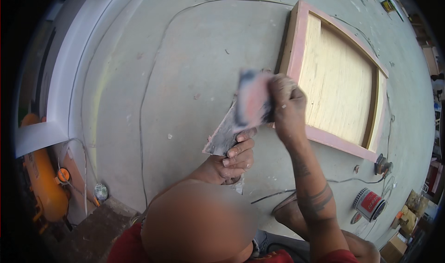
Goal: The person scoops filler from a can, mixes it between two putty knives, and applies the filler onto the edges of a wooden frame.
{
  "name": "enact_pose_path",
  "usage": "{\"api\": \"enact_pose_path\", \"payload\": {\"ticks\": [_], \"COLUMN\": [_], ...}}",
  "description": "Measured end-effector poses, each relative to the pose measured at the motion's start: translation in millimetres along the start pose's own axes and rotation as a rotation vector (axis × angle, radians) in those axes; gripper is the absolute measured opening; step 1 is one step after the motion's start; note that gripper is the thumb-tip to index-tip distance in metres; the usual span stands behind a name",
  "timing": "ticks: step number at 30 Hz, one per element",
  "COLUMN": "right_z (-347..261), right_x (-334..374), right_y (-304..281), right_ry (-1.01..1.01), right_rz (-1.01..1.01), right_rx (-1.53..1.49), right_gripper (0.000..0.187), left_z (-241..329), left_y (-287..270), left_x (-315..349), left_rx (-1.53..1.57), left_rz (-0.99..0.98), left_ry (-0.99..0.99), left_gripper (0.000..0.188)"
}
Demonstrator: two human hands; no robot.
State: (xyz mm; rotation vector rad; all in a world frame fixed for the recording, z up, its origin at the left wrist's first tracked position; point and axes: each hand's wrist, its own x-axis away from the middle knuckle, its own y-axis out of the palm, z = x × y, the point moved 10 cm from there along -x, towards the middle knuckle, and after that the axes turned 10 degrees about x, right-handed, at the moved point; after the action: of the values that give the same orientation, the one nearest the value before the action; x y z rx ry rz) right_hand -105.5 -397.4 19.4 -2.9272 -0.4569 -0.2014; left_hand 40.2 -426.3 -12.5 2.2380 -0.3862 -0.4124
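My left hand [237,158] is closed round a thin grey putty spreader [221,137] with pinkish smears along its edge. My right hand [288,100] grips a second spreader [254,100], blurred by motion, its face coated with pink putty and dark at the rim. This second blade overlaps the upper end of the left one; whether they touch I cannot tell. Just beyond my right hand, a shallow wooden frame with a pale plywood panel [340,84] lies on the floor. Pink filler covers much of its border [337,143].
A black power tool [383,165] with a cable stands by the frame's near right corner. Closer to me is a red and white can [369,203]. An orange tank [45,182] is at the left. Cable [147,84] trails over the grey floor [199,45]. Boxes [395,248] line the right.
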Motion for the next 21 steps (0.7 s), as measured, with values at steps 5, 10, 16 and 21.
{"api": "enact_pose_path", "payload": {"ticks": [5,10,16,21], "right_z": [-13,5,26,-14], "right_x": [39,14,11,43], "right_y": [34,-21,-31,-28], "right_ry": [-0.037,0.143,0.136,-0.711], "right_rz": [-0.260,-0.032,-0.009,0.197], "right_rx": [0.062,-0.422,-0.652,0.766], "right_gripper": [0.023,0.053,0.054,0.086], "left_z": [47,110,104,83], "left_y": [8,41,71,63], "left_x": [-14,26,24,10], "left_rx": [-0.236,-0.574,-0.923,-0.851], "left_rz": [0.631,-0.043,0.338,0.376], "left_ry": [0.649,0.448,0.884,0.789], "left_gripper": [0.030,0.051,0.051,0.044]}}
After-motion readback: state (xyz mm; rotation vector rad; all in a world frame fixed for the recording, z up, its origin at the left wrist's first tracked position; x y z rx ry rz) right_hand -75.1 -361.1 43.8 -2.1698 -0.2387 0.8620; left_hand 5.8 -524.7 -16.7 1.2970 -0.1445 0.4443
